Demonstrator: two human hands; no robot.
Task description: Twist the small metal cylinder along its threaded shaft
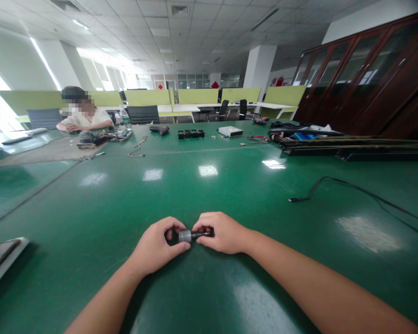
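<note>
Low over the green tabletop (195, 195), a small grey metal cylinder (185, 236) is held between the thumb and fingers of my left hand (156, 243). Out of its right end runs a dark, ridged shaft (197, 235), like a bolt or screw. My right hand (223, 232) is closed around this shaft, thumb below and fingers curled above. The two pieces lie in one line, roughly level. Whether they are joined, I cannot tell. The shaft's far end is partly covered by my right fingers.
A black cable (355, 184) lies at right, a flat panel (3, 260) at the left edge. Toward the back are a power drill (159, 130), a black slotted part (191, 133), a white box (230, 131) and long dark rails (313, 147). Another person (87, 116) sits at far left.
</note>
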